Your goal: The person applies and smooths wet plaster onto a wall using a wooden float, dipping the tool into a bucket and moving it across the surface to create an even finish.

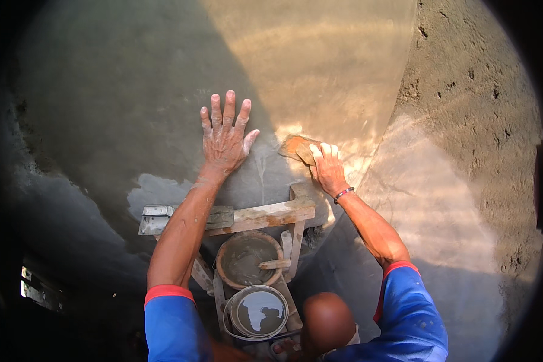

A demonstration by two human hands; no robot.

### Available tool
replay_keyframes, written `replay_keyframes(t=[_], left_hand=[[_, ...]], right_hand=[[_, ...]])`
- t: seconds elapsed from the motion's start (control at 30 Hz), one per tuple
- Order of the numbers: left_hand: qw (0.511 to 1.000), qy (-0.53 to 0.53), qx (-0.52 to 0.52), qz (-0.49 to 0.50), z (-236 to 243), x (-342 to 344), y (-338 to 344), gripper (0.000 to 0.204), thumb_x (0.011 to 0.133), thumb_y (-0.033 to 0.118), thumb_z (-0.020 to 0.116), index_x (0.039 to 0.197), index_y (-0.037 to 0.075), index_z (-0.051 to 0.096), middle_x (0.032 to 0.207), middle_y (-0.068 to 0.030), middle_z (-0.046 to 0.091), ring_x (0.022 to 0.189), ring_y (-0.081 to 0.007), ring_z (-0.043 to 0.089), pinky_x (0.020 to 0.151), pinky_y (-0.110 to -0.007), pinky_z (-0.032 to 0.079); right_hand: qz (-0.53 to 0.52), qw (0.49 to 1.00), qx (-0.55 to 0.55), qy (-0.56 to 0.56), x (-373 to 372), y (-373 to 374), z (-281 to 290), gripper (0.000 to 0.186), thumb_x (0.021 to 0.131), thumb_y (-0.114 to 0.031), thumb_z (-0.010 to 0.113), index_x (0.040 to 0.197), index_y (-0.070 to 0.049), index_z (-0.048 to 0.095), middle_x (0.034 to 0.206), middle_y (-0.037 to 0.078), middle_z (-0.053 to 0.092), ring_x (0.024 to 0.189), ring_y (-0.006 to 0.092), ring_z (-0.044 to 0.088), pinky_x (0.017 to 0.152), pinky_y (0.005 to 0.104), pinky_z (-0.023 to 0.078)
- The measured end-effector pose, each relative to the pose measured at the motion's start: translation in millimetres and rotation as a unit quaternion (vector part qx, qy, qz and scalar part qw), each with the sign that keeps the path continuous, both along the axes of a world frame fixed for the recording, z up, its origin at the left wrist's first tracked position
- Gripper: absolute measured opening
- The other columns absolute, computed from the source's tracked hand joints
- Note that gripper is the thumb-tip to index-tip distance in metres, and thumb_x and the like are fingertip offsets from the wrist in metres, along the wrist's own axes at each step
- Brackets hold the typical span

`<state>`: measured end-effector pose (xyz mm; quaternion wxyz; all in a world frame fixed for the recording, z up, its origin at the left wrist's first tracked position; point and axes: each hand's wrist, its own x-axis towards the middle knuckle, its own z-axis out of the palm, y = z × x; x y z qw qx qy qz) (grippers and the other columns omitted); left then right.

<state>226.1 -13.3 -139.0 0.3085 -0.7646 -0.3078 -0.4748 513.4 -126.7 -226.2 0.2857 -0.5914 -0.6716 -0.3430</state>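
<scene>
My left hand (224, 143) lies flat with fingers spread against a smooth, damp grey plastered wall (320, 66). My right hand (330, 171), with a beaded band at its wrist, is closed round a flat orange-brown pad (297, 146). It looks like a sponge, though my fingers cover part of it, and it presses on the wall right of my left hand. Below my hands, a wooden rail (271, 216) carries a grey block-like tool (220, 218) and a shiny metal piece (155, 218), partly behind my left forearm.
Under the rail stands a round tub (221, 265) of wet grey mix, with a wooden handle (276, 263) sticking out. Nearer me is a bucket (235, 329) of water. My bent knee (329, 326) is beside it. Rough plaster (476, 120) covers the wall at right.
</scene>
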Motion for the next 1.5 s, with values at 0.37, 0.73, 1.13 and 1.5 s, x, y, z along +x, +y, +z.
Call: replay_keyframes(t=[0.37,0.73,1.13,1.5], left_hand=[[0.993,0.092,0.065,0.045,-9,18,17,0.09,0.087,0.051,0.066,0.16,0.023,0.021,0.169,-0.0079,0.009,0.155,-0.0378,0.003,0.122,-0.058,-0.001],[0.992,0.094,0.049,0.075,-34,-46,34,0.088,0.089,0.045,0.065,0.16,0.021,0.019,0.168,-0.0123,0.007,0.154,-0.0413,0.001,0.122,-0.059,-0.001],[0.995,-0.039,0.048,0.083,-51,-80,41,0.076,0.097,0.047,0.05,0.161,0.024,0.017,0.169,-0.013,0.005,0.153,-0.0434,0.002,0.121,-0.061,0.003],[0.991,-0.021,0.096,0.094,-49,-85,46,0.064,0.106,0.05,0.023,0.162,0.02,0.013,0.168,-0.0125,0.007,0.154,-0.0409,0.004,0.123,-0.056,0.003]], right_hand=[[0.056,0.986,0.098,0.122,-48,22,38,0.059,0.081,-0.018,0.073,0.133,-0.004,0.051,0.121,0.021,0.051,0.112,0.0411,0.049,0.098,0.0491,0.042],[0.063,0.984,0.128,0.103,-80,22,90,0.06,0.082,-0.015,0.071,0.138,-0.01,0.053,0.112,0.015,0.054,0.105,0.0358,0.053,0.09,0.0466,0.045],[0.103,0.993,0.056,0.035,-115,26,66,0.061,0.077,-0.015,0.071,0.136,-0.012,0.054,0.108,0.011,0.053,0.099,0.0288,0.052,0.081,0.0434,0.044],[0.002,0.978,0.171,0.115,43,-7,91,0.054,0.08,-0.018,0.074,0.132,-0.012,0.058,0.113,0.013,0.056,0.105,0.0355,0.053,0.09,0.0463,0.043]])
